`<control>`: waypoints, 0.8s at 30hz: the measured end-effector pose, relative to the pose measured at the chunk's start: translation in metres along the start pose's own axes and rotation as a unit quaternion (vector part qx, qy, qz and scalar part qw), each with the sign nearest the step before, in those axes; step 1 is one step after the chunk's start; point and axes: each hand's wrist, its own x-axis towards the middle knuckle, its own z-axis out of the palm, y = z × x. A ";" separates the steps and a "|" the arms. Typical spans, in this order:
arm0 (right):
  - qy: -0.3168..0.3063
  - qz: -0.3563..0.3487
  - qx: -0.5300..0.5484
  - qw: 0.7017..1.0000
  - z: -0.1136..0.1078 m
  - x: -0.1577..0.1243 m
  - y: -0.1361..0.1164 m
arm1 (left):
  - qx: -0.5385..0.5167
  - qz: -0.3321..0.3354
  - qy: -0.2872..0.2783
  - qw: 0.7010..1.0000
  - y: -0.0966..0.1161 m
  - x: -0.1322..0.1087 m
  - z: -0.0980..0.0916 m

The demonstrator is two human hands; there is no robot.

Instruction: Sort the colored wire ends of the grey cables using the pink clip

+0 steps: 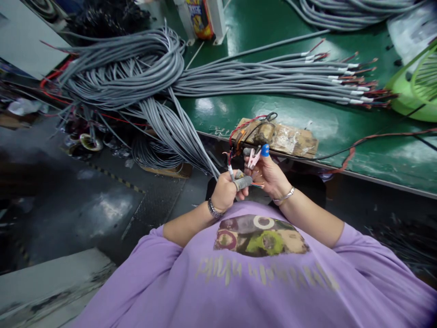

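Note:
My left hand (pixel 224 192), a grey cover on its thumb, is closed on a grey cable (pixel 231 172). A white band and stripped coloured wires show at the cable's end. More thin coloured wires (pixel 258 185) stick out past the thumb. My right hand (pixel 271 177), with a blue cover on one fingertip, pinches a pale pink clip (pixel 253 159) close to the left fingers. Just beyond both hands, at the table edge, lies a worn wooden block (pixel 300 140) with a dark lump and red and black leads on it.
A big coil of grey cable (pixel 123 73) lies on the green table (pixel 252 41), its stripped ends (pixel 362 89) fanned to the right. A green fan (pixel 414 86) stands at the right. Cables (pixel 174 123) hang over the front edge. A red-black lead (pixel 351 152) crosses the right side.

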 end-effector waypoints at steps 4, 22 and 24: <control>-0.024 0.003 0.015 1.000 -0.005 0.000 0.002 | -0.020 0.009 0.001 1.000 -0.001 -0.005 -0.003; -0.048 0.000 0.023 0.999 -0.006 -0.002 -0.002 | -0.052 0.110 0.087 0.989 -0.010 0.001 0.006; -0.036 0.003 0.038 0.999 -0.005 -0.002 -0.002 | -0.045 0.107 0.086 0.989 -0.012 0.001 0.005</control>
